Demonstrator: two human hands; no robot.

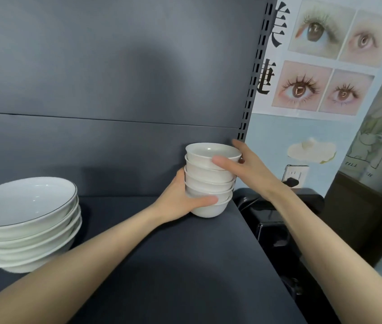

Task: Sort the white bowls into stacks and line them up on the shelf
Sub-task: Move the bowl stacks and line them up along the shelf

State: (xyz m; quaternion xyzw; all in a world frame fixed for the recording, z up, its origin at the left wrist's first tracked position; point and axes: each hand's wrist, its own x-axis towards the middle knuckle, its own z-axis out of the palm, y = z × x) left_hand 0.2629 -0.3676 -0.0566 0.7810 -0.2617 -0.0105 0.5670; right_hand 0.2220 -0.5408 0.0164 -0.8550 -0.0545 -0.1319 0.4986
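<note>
I had both hands on the small stack (208, 177), which stood far right on the shelf (162, 258), close to its right edge and near the back panel (115, 150). My left hand (180, 198) was clamped round the lower bowls, thumb across the front. My right hand (244, 167) gripped the top ones, thumb in front and fingers behind. I could not tell whether the bottom bowl was resting on the shelf or just clear of it.

The stack leaned a little, the bowls not quite nested square. To set it well, I judged I should keep the low hand firm, use the upper hand to nudge the rims into line, and settle it flat away from the edge before letting go. Letting go of the top first seemed the safer order.

Counting: two stacks in all. The small one held five bowls that I could make out, perhaps six, since my thumbs hid some rims. The big stack (26, 220), near left and well apart, held about five wide bowls.
</note>
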